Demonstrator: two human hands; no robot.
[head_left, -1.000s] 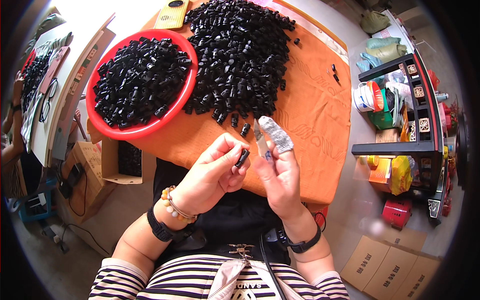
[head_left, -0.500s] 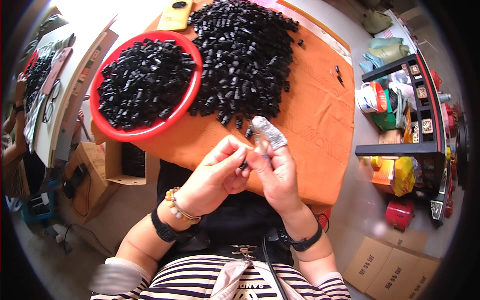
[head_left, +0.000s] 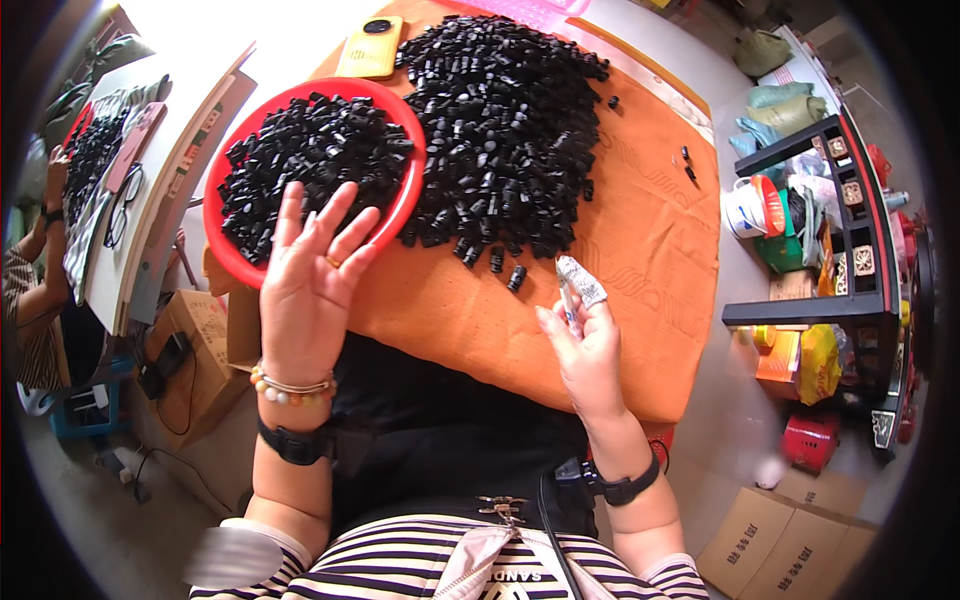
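My left hand (head_left: 312,270) is open, palm up with fingers spread, above the near rim of a red basin (head_left: 416,190). Small black cylindrical plastic parts (head_left: 310,150) fill the basin. To its right a large pile of the same parts (head_left: 500,130) lies on an orange cloth (head_left: 640,250). My right hand (head_left: 592,365) hovers over the cloth's near side, thumb and index finger pinching a thin, pale tool (head_left: 570,308) whose kind I cannot make out. A grey-white finger sleeve (head_left: 582,282) covers that index fingertip. One loose black part (head_left: 516,278) lies between the pile and my right hand.
A yellow phone-like object (head_left: 370,48) lies behind the basin. Cardboard boxes (head_left: 195,350) stand on the floor at the left. At the right is a dark shelf (head_left: 810,308) with bags and a white bucket (head_left: 742,205). Another person's arm (head_left: 45,240) reaches to a table at far left.
My hands were together over the cloth's near edge, a small black part between them. My left hand has moved left to the basin and opened; my right hand has shifted slightly right.
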